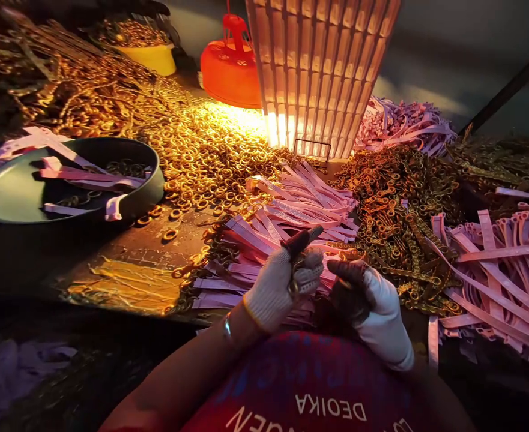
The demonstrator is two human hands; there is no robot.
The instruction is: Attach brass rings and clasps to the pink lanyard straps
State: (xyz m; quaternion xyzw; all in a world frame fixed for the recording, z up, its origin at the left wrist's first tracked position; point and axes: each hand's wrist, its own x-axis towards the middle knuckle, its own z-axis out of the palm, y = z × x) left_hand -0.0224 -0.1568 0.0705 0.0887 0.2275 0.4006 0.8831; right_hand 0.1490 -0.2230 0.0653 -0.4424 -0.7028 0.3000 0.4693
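My left hand (pixel 286 279), in a pale knitted glove with dark fingertips, is closed with thumb raised above curled fingers. A small brass-coloured ring (pixel 295 287) shows against its lower fingers. Close to its right, my right hand (pixel 372 306) wears a white covering that leaves dark fingers showing. Those fingers are bent together toward the left hand; whatever lies in them is hidden. Both hands are over the near table edge, in front of a heap of pink straps (pixel 286 210). Parts of this heap are hidden behind my hands.
A dark green pan (pixel 149 189) with rings and pink straps stands left. Loose brass rings (pixel 205 150) are heaped beneath an orange lamp (pixel 230 75). A ribbed panel (pixel 322 72) leans behind. Metal link pieces (pixel 390 192) and more pink straps (pixel 498 264) lie right.
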